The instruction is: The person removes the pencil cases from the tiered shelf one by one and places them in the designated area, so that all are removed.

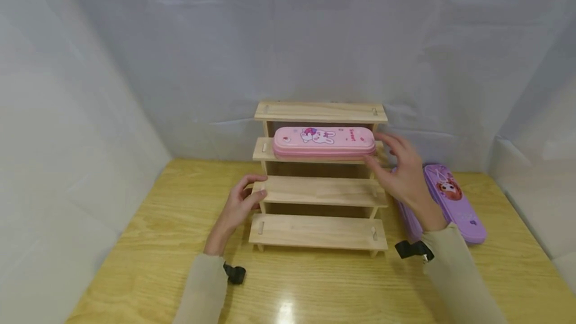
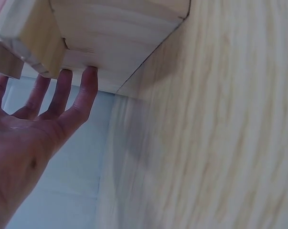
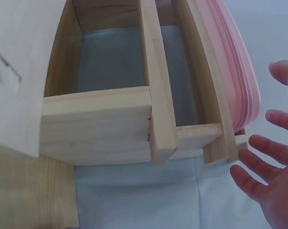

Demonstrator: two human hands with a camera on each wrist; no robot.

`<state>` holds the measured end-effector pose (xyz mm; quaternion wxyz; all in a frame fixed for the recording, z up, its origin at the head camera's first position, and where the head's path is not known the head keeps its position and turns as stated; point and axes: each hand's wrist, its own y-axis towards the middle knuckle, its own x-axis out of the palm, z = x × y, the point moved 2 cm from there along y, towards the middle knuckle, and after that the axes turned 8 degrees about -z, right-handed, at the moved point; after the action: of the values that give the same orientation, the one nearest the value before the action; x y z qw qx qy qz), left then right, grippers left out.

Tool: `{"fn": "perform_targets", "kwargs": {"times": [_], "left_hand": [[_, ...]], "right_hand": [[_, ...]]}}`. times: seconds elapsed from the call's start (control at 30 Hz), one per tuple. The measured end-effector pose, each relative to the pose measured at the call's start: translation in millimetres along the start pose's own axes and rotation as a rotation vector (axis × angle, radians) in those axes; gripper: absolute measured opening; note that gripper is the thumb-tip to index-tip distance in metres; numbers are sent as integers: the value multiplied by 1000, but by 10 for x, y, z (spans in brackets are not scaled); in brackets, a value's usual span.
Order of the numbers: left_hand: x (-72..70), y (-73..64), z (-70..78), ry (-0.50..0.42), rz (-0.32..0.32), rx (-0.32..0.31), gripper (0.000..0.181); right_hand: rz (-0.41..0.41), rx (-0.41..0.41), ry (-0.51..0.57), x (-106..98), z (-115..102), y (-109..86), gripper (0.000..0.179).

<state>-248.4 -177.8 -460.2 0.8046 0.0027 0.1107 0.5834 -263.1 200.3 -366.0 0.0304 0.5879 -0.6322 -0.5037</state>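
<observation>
A pink pencil case with a rabbit picture lies lengthwise on the second tier from the top of a four-tier wooden display rack. Beside the case's right end is my right hand, fingers spread and relaxed; the right wrist view shows a gap between this hand and the pink case. My left hand grips the left end of the third tier from the top, thumb at its front corner. In the left wrist view, the fingertips of this hand reach the rack's side panel.
Two purple pencil cases lie on the wooden table to the right of the rack, one partly hidden behind my right hand and forearm. Pale sheeting hangs behind the rack and on both sides.
</observation>
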Motion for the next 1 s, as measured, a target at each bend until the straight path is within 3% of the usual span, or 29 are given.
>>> {"fn": "perform_targets", "kwargs": {"times": [0.17,0.5,0.77,1.0], "left_hand": [[2,-4,-5,3,5,-3,33],[12,3,-5,17,13,-7,33],[6,0,-10,12,7,-8,33],[-2,8,-31,4,9,-11,33]], "right_hand": [[-4,-67,9,69,-8,82,55],[-102,39,-6,137,14,143,56],[-140,63,8,166,45,164,55],[-156,9,1,153,24,170,51]]}}
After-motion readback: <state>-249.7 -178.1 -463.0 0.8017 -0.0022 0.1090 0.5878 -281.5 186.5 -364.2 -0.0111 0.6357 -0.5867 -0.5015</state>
